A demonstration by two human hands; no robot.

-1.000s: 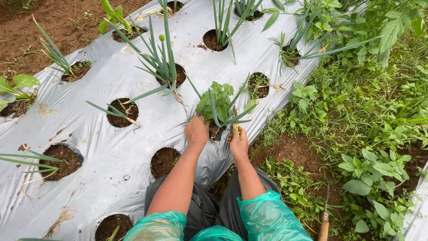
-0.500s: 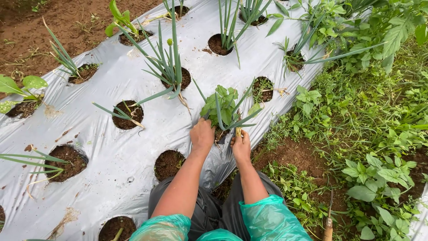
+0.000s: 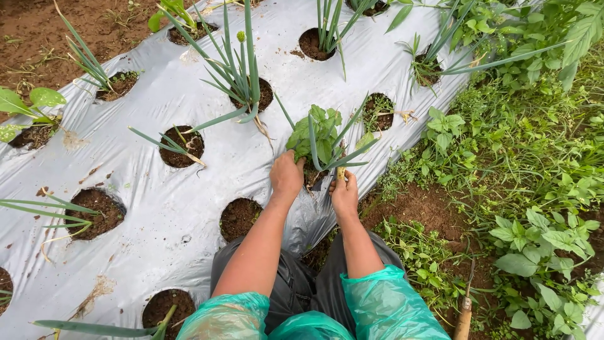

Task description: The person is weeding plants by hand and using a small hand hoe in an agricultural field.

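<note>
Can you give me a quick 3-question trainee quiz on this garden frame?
1. True or false: both hands are at the same planting hole.
2. What covers the bed? A) straw B) silver plastic sheet C) netting
3. What lies on the ground at the lower right?

Key:
1. True: the left hand and right hand meet at the hole with the leafy weed.
2. B, the silver plastic sheet.
3. A wooden tool handle; its working end is hard to make out.
</note>
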